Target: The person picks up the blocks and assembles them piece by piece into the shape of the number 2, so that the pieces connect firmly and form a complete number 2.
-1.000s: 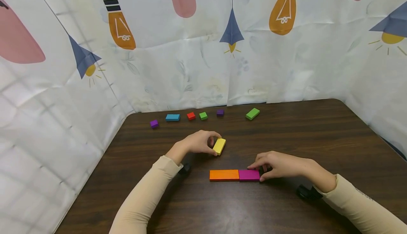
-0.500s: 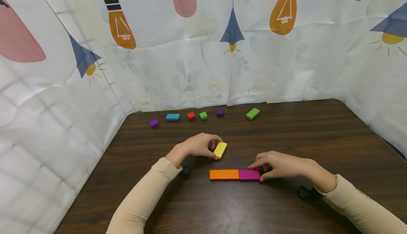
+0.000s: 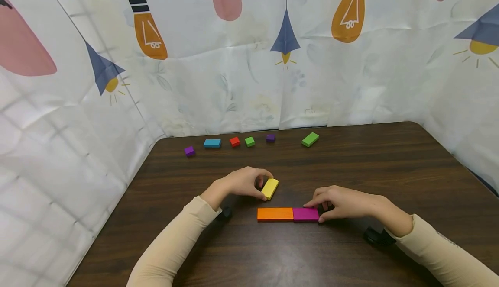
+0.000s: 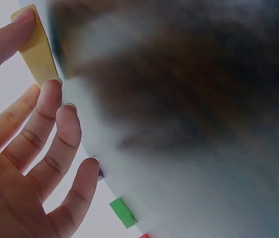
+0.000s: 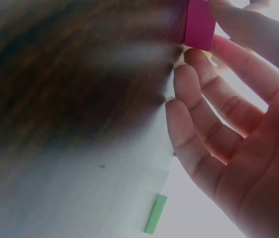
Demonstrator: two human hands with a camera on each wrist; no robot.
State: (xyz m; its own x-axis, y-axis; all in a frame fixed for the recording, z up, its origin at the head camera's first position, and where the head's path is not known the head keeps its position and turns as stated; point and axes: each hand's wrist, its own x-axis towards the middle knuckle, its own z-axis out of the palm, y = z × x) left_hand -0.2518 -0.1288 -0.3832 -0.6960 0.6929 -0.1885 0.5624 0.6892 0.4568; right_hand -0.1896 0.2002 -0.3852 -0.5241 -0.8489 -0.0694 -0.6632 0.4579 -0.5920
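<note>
A yellow block (image 3: 270, 188) is pinched between the thumb and fingers of my left hand (image 3: 244, 181), just behind the row on the table. In the left wrist view the thumb presses one end of the yellow block (image 4: 37, 54). An orange block (image 3: 275, 214) and a magenta block (image 3: 306, 214) lie end to end, touching. My right hand (image 3: 339, 201) holds the right end of the magenta block between thumb and index finger. The right wrist view shows the end of the magenta block (image 5: 199, 25) at those fingers.
Along the far edge of the dark table (image 3: 374, 166) lie a purple block (image 3: 189, 151), a blue block (image 3: 212, 143), a red block (image 3: 234, 141), a small green block (image 3: 250, 141), a dark purple block (image 3: 270, 138) and a longer green block (image 3: 310, 139). A printed curtain (image 3: 241, 83) hangs behind.
My left hand has moved nearer to the front with the yellow block, towards the orange and magenta row. The right hand and the row have stayed in place.
</note>
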